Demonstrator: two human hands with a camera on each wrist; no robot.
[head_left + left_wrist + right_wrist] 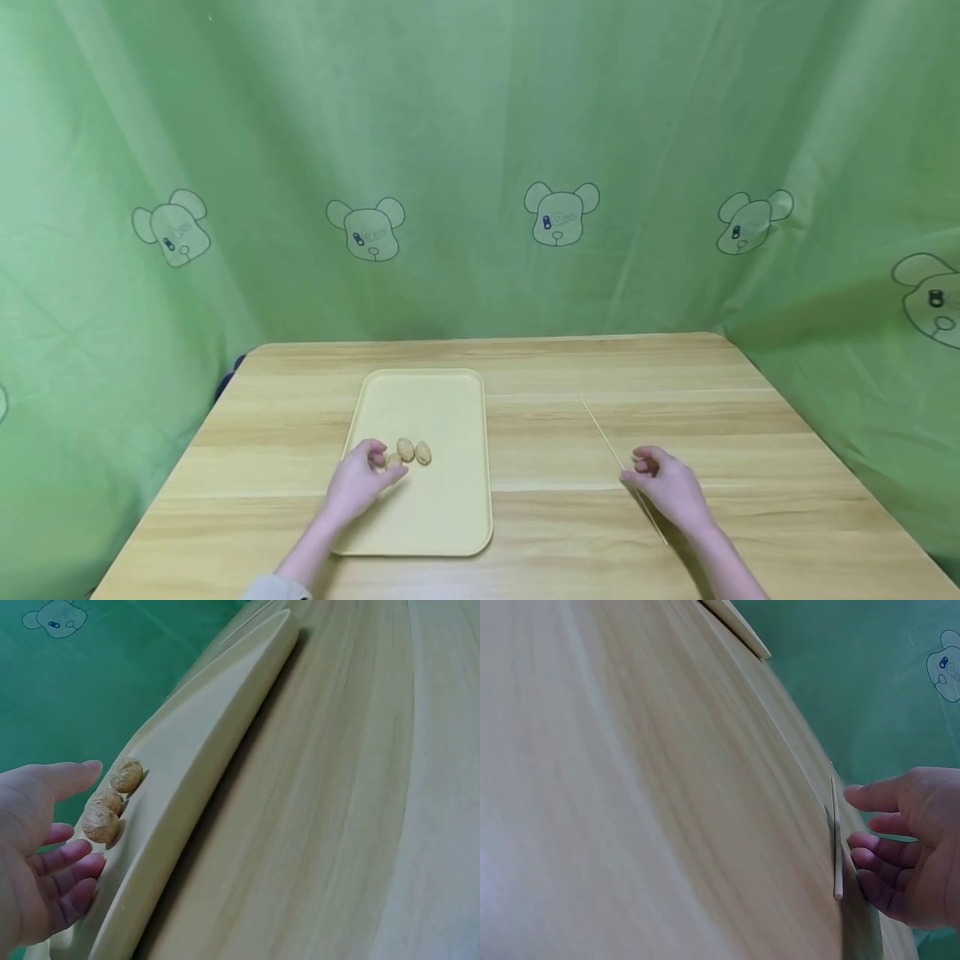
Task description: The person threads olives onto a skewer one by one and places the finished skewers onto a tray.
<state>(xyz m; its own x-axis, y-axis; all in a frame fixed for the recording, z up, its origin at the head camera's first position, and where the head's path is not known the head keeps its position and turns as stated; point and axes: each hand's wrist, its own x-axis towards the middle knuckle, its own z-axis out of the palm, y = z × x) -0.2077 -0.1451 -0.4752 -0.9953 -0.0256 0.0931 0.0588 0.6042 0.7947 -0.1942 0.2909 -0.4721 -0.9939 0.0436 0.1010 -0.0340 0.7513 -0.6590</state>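
Note:
Wrinkled tan walnuts (406,450) sit close together on a pale yellow tray (450,517); in the left wrist view three of them (100,824) show. My left hand (362,482) hovers beside them over the tray's left side, thumb spread apart from loosely bent fingers, holding none. On the table to the right lies a long thin wooden stick (600,430), slanting from far left to near right. Beside its middle is my right hand (670,490). The right wrist view shows its thumb and bent fingers apart, with the stick (837,855) just outside them.
The wood-grain table (555,517) carries the tray left of centre and the stick on the right. A green curtain (465,275) printed with bear faces hangs behind and at both sides. Something dark (225,383) shows past the table's left edge.

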